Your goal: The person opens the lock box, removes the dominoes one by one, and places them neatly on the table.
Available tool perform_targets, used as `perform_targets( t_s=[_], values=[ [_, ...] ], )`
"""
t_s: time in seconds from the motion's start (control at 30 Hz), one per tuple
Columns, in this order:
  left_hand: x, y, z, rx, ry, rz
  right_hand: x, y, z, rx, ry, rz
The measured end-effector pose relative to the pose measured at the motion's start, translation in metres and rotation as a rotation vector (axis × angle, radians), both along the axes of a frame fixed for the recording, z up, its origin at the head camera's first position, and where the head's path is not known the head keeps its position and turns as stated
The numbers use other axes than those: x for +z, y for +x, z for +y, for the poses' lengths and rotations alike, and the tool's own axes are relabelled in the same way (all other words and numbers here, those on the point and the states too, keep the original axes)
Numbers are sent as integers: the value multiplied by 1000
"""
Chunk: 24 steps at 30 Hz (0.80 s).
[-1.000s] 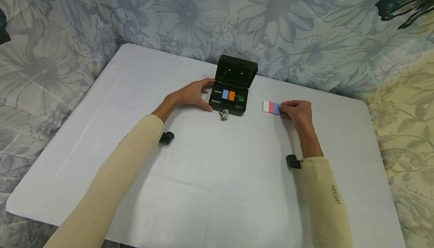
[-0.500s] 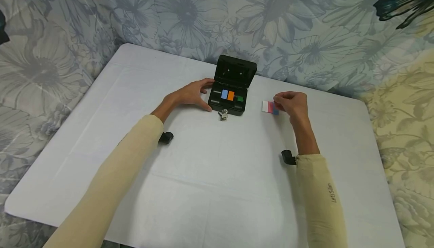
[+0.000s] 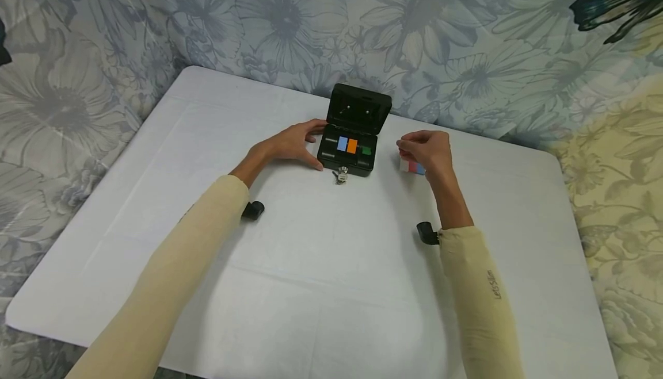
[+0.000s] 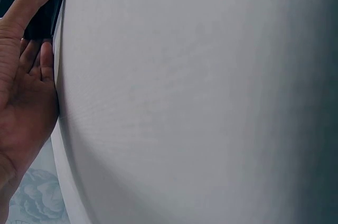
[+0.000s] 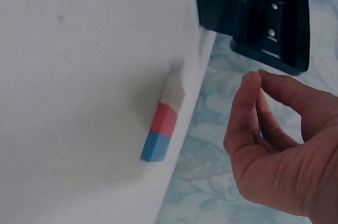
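A black cash box [image 3: 345,161] stands with its lid [image 3: 359,110] raised near the table's back edge. Inside lie a blue block [image 3: 342,144], an orange block [image 3: 352,146] and a small green piece [image 3: 366,150]. Holding the box's left side, my left hand [image 3: 290,142] has its thumb at the front corner and fingers toward the back. My right hand [image 3: 429,148] is raised right of the box, thumb and fingertips pinched. A bit of red shows at those fingertips in the head view; in the right wrist view the pinched piece is hidden. Below it lie a white block [image 5: 172,91], a red block [image 5: 164,119] and a blue block [image 5: 156,146] in a row.
Keys [image 3: 340,176] hang at the box's front lock. The table [image 3: 311,287] has a white cover, and its back edge meets flowered wall fabric [image 3: 290,28]. A black wrist camera [image 3: 254,210] sits by the left sleeve, another black wrist camera [image 3: 427,233] by the right.
My right hand has lifted from the blue end of the row and moved left toward the box, over the row of blocks. My left hand has stayed on the box.
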<state>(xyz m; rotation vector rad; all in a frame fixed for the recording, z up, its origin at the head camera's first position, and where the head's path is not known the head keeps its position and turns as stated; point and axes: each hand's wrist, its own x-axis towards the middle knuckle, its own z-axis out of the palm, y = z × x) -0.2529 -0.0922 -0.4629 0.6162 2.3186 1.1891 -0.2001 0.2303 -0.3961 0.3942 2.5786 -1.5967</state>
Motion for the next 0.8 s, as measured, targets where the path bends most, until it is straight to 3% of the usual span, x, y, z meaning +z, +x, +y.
perform_targets(
  t_s=[0.43,0.8],
  values=[
    [-2,-3,-1,-12,4,-5,-3,-9,-28,25,23,-41],
    [-2,-2,-1,-10,9,-8,-10,-12,-44,58,112,6]
  ],
)
